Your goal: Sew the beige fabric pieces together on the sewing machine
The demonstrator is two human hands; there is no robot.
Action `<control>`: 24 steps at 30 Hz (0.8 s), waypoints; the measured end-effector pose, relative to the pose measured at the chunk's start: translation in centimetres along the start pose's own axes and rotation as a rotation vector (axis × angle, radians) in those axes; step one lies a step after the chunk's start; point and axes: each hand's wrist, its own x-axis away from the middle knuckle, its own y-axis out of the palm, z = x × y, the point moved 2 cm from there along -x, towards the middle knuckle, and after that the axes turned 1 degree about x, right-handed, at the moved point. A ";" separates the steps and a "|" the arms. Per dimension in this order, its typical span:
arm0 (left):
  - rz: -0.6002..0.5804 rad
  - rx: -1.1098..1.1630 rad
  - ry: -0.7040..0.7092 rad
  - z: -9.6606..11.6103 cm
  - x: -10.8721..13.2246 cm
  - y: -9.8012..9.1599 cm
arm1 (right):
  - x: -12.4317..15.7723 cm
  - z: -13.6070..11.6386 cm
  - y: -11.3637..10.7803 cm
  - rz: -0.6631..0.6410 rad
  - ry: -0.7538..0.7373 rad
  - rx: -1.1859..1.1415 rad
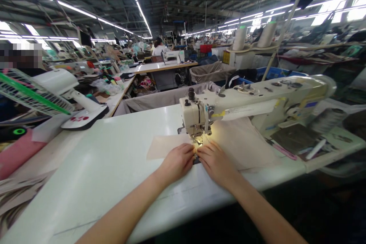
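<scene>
A beige piece of fabric [246,143] lies under the needle of a cream sewing machine [197,116], part of it spread out to the right below the machine arm. On the left of the needle, a narrower part of beige cloth [161,146] shows. My left hand [178,160] is closed on the fabric edge just in front of the presser foot [199,141]. Close beside it, my right hand [215,162] pinches the fabric too, its fingertips nearly touching the left ones. A small lamp lights the needle area. The fingertips partly hide the cloth there.
Pink-handled snips [286,152] and a thread cone [328,120] lie on the right of the white table [114,167]. A white fan [82,114] stands at the left. Cloth-lined bins [211,72] are behind the machine. A person [158,48] sits farther back.
</scene>
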 end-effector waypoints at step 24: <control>0.005 -0.027 -0.011 -2.6 -1.3 -0.5 | 0.8 -0.8 0.2 0.018 0.064 -0.080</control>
